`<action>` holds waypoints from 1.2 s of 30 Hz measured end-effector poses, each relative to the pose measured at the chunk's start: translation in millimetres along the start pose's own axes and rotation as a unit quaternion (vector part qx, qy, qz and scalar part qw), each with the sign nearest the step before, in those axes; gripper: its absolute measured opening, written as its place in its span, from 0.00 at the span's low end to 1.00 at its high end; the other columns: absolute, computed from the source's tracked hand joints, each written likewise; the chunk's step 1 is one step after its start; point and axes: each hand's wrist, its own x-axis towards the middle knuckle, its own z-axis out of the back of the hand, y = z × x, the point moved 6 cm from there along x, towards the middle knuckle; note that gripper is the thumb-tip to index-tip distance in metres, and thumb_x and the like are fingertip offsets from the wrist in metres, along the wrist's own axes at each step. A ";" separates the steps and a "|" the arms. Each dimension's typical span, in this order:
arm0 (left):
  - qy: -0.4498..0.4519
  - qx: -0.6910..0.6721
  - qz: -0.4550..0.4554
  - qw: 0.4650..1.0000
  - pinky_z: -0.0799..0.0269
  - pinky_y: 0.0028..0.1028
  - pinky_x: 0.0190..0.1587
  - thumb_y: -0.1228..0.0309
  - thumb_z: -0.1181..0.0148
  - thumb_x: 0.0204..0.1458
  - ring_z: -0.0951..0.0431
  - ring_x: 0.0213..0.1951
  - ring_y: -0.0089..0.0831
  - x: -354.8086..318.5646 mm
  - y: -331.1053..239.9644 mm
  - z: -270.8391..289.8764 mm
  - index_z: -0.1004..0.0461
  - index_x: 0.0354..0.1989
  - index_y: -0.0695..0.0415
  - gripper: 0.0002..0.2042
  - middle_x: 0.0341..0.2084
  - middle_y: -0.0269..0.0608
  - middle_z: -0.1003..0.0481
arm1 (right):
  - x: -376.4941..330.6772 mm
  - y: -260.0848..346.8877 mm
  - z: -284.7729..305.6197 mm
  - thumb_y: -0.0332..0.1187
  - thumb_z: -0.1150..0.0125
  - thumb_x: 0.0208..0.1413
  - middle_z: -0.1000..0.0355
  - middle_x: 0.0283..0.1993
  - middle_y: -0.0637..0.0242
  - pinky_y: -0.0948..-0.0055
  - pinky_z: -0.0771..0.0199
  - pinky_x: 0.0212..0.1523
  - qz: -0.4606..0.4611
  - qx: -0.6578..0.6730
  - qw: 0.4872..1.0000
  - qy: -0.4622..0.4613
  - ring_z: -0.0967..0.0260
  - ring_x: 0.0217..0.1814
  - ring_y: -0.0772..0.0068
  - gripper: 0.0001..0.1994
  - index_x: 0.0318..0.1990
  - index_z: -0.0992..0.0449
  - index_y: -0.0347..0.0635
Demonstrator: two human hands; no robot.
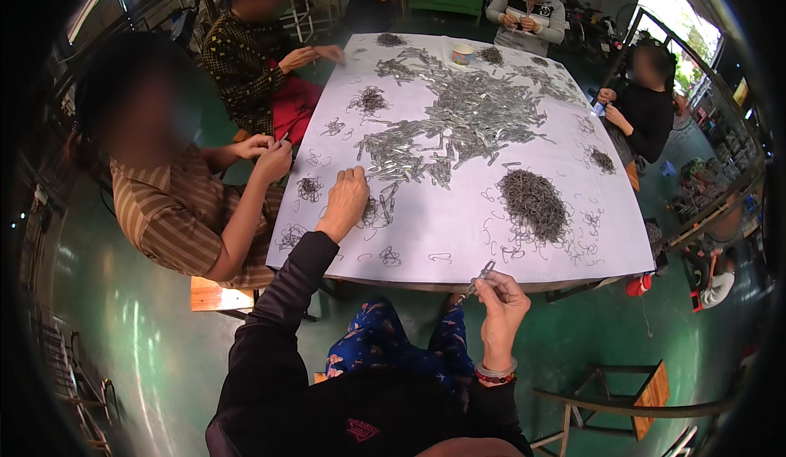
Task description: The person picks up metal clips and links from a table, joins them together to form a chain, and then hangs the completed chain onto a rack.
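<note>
My left hand (345,203) reaches over the left part of the white-covered table (434,240). Its fingers are bent and pressed together, their tips hidden; whatever they hold cannot be made out. Beside it lies a small heap of bent wire hooks (373,214), with a few narrow metal strips (390,196) at its edge. Just past the table's near edge, my right hand (501,305) pinches slim silvery metal pieces (485,272) between thumb and fingers. A large pile of silvery strips (479,113) spreads over the table's middle.
A dense dark heap of wire hooks (534,205) sits at the right, loose hooks around it. Farther back stands a paper cup (463,53). Several people sit around the table; the nearest, in a striped shirt (168,215), is at my left. A wooden stool (652,395) stands behind right.
</note>
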 end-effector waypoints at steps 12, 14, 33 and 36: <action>0.046 -0.005 -0.007 0.999 0.28 0.42 0.35 0.74 0.45 0.44 0.26 0.35 0.51 26.9 13.5 -9.5 0.30 0.31 0.63 0.06 0.29 0.55 0.28 | -13.7 8.6 -7.2 0.19 0.36 0.46 0.27 0.27 0.68 0.87 0.34 0.30 0.012 -0.027 0.999 0.020 0.35 0.27 0.86 0.06 0.33 0.24 0.29; 0.023 0.035 -0.030 0.999 0.28 0.42 0.34 0.71 0.44 0.46 0.26 0.34 0.50 23.0 15.4 -1.2 0.29 0.32 0.59 0.07 0.29 0.54 0.28 | -16.3 3.1 -14.2 0.19 0.36 0.46 0.27 0.27 0.68 0.86 0.34 0.31 0.001 -0.015 1.000 0.026 0.35 0.27 0.86 0.06 0.33 0.25 0.29; 0.293 -0.665 0.069 0.684 0.30 0.20 0.40 0.70 0.41 0.52 0.27 0.35 0.20 -94.8 -159.8 34.8 0.26 0.34 0.63 0.08 0.32 0.35 0.26 | -30.1 -29.3 -5.5 0.19 0.37 0.46 0.26 0.29 0.69 0.86 0.34 0.29 -0.021 -0.076 0.997 0.017 0.35 0.27 0.87 0.07 0.35 0.24 0.32; 0.271 -0.666 0.105 0.687 0.30 0.22 0.41 0.70 0.41 0.53 0.27 0.36 0.20 -103.5 -165.0 31.0 0.28 0.36 0.63 0.09 0.32 0.35 0.26 | -30.2 -31.4 -5.6 0.20 0.36 0.46 0.26 0.29 0.69 0.86 0.34 0.29 -0.005 -0.099 0.995 0.002 0.35 0.27 0.87 0.07 0.35 0.24 0.32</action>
